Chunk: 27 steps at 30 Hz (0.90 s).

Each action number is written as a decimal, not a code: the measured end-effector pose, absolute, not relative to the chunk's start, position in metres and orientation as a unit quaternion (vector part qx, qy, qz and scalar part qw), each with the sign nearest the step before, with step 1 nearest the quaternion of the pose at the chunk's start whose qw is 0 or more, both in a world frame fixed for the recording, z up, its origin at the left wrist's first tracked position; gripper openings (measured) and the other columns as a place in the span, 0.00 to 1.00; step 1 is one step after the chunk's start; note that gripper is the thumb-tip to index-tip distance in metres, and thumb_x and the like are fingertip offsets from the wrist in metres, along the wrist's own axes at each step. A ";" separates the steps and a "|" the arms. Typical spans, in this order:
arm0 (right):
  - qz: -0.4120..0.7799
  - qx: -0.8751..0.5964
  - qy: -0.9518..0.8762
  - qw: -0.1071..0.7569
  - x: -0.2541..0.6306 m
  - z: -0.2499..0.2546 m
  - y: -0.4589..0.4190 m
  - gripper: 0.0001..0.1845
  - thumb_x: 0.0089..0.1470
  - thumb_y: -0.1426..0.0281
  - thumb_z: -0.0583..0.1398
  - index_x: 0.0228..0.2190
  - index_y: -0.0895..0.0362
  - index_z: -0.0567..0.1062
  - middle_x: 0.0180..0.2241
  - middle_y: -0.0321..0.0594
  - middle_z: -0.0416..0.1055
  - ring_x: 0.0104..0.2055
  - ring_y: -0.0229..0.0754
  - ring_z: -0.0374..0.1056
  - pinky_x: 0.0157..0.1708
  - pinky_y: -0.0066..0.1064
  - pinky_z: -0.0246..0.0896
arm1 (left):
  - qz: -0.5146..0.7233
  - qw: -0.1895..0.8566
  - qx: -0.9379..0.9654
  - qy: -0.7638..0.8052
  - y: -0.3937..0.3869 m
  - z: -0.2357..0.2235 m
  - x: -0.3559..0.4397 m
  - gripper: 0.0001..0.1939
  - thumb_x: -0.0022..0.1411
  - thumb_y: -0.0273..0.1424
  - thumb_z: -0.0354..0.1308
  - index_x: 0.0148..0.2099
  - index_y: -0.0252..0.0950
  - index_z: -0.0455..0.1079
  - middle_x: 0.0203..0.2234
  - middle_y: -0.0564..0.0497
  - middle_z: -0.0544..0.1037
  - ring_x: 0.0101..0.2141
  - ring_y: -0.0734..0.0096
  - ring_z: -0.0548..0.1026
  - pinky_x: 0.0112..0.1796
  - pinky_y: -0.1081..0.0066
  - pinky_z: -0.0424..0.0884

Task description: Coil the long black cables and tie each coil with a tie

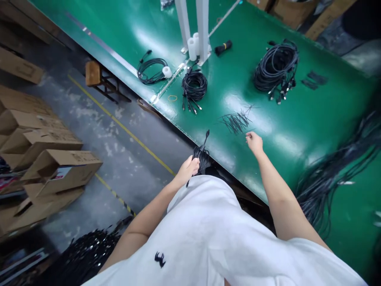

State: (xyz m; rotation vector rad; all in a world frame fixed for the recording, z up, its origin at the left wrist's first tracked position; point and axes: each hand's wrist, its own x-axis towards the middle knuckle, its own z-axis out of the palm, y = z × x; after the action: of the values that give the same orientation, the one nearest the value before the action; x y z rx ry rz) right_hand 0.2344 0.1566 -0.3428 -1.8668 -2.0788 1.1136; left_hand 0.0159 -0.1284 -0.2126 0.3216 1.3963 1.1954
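My left hand [188,168] is wrapped round a coiled bundle of black cable [202,155] at the table's near edge, close to my shirt. One black plug end sticks up from the bundle. Over the green table, my right hand [254,142] has its fingers pinched together beside a loose pile of thin black twist ties [236,121]. Whatever may be between those fingertips is too small to make out. Beyond the left hand lies a tied coil of black cable [195,85], its metal plugs pointing toward me.
A larger stack of cable coils [276,65] sits at the back right, and long loose cables [333,174] spread along the right. A white metal post [204,31] stands on the green table [166,24] near white rolls [192,48]. Cardboard boxes [64,169] and a wooden stool [93,74] occupy the left floor.
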 end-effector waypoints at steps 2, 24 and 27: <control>0.406 -0.642 -0.644 0.091 0.242 -0.335 0.145 0.17 0.48 0.73 0.54 0.39 0.63 0.76 0.25 0.40 0.71 0.28 0.39 0.66 0.41 0.35 0.63 | 0.504 0.608 0.150 0.595 -0.126 -0.212 0.014 0.23 0.59 0.51 0.58 0.34 0.36 0.58 0.19 0.62 0.53 0.18 0.85 0.52 0.20 0.79 0.50; 0.693 -0.471 -0.534 0.111 0.165 -0.266 -0.074 0.15 0.43 0.62 0.56 0.28 0.59 0.77 0.16 0.29 0.58 0.21 0.34 0.50 0.26 0.28 0.47 | 0.448 0.665 0.291 0.522 -0.153 -0.198 0.009 0.20 0.65 0.50 0.51 0.39 0.37 0.58 0.22 0.59 0.62 0.21 0.81 0.57 0.25 0.76 0.55; 0.675 -0.418 -0.581 0.180 0.149 -0.251 -0.064 0.14 0.47 0.61 0.57 0.26 0.58 0.76 0.23 0.34 0.65 0.25 0.35 0.56 0.29 0.29 0.52 | 0.498 0.679 0.205 0.499 -0.153 -0.201 0.009 0.23 0.60 0.51 0.57 0.37 0.37 0.55 0.21 0.60 0.61 0.18 0.83 0.57 0.22 0.77 0.53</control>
State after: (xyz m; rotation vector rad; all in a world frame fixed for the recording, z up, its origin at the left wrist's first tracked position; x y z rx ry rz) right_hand 0.1491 -0.0645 -0.2512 -1.1826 -1.6415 1.9064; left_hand 0.0093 -0.1531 -0.2006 0.4599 1.1204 1.1187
